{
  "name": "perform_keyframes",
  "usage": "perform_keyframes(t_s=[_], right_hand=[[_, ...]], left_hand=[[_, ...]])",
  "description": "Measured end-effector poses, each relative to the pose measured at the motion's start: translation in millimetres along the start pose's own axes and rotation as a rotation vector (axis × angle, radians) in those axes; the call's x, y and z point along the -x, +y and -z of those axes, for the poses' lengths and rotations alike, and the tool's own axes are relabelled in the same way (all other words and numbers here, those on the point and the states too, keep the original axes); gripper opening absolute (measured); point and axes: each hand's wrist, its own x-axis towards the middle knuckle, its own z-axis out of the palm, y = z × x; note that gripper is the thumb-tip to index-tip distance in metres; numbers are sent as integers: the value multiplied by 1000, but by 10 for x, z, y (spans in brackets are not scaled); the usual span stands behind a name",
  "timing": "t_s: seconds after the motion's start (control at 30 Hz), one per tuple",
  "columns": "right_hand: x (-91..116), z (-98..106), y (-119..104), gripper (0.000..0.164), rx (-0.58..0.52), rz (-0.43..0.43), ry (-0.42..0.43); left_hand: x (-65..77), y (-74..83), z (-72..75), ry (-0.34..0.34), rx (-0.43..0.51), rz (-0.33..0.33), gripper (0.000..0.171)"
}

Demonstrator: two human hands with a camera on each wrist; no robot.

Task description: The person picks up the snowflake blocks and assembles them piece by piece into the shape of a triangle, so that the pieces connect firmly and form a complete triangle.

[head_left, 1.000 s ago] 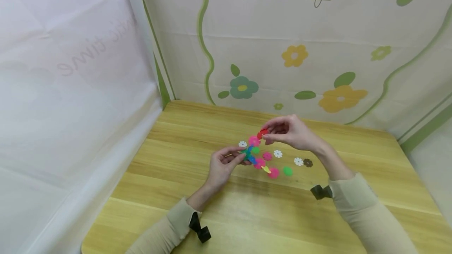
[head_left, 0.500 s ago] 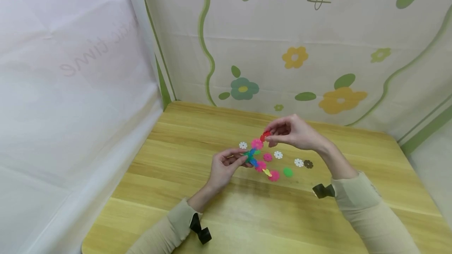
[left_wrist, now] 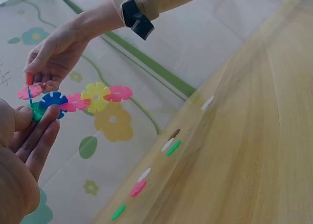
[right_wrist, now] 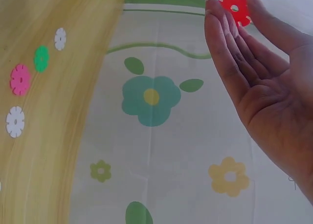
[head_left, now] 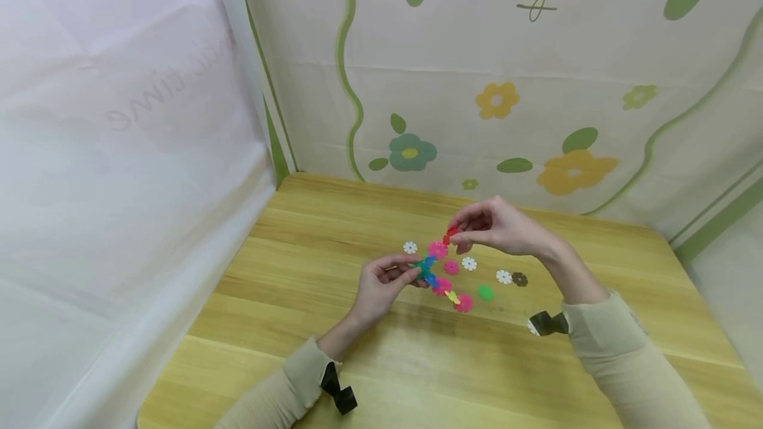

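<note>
In the head view my left hand (head_left: 381, 290) pinches a green snowflake disc (left_wrist: 37, 112) at the joint of a forked chain, held above the table. One branch runs through a blue disc (left_wrist: 53, 100), a pink disc (left_wrist: 76, 102) and a yellow disc (left_wrist: 96, 97) to an end pink disc (head_left: 463, 303). The other branch has a blue disc and a pink disc (head_left: 438, 250). My right hand (head_left: 507, 227) pinches a red snowflake disc (right_wrist: 235, 8) between thumb and fingertips, right at that pink disc's edge.
Loose discs lie on the wooden table (head_left: 286, 230): white (head_left: 410, 247), pink (head_left: 451, 267), white (head_left: 469, 263), green (head_left: 485, 292), white (head_left: 503, 277) and brown (head_left: 520, 279). Another white disc (head_left: 533, 328) shows beside the right cuff strap. A printed fabric wall (head_left: 417, 85) stands behind.
Both hands and the chain have shifted slightly right and nearer to me. The red disc stays in the right fingertips, close against the upper pink disc.
</note>
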Motion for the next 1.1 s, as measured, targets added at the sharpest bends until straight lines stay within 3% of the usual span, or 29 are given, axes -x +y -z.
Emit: perform_keyframes(t_s=[0.37, 0.7, 1.1], right_hand=[[6, -16, 5, 19, 16, 12, 64], [16, -47, 1, 17, 32, -7, 80], [23, -66, 5, 17, 53, -16, 88]], left_hand=[[-16, 4, -17, 0, -19, -13, 24], [-20, 0, -23, 11, -21, -9, 23], [-22, -27, -22, -3, -25, -49, 23]])
